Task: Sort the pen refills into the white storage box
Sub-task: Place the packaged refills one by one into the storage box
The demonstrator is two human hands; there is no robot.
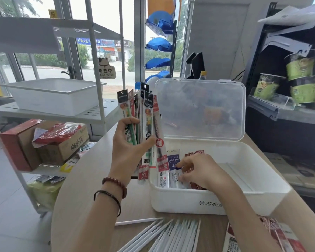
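Several boxed packs (pixel 171 171) already stand at the left end of the box (pixel 244 202), right under my right hand (pixel 198 170). Its fingers are bent down onto them, but whether they pinch one or only press I cannot tell. My left hand (pixel 129 151) grips a fan (pixel 145 124) of more packs, held upright just left of the box, thumb across the front. The rest of the box, to the right of my fingers, looks bare, so I judge the sorting under halfway. The fan is still to go in, as are the loose refills (pixel 171 235) spread near my wrists and the red packs (pixel 280 237) beneath my right forearm. The lid (pixel 200 108) stands open beyond my hands. All this sits on a pale wooden table (pixel 91 179). Left of my left hand is a white rack with a tray (pixel 53 95) and a carton (pixel 44 142). Glass doors face a street ahead, and cup noodles (pixel 300 79) sit on a shelf off to the right.
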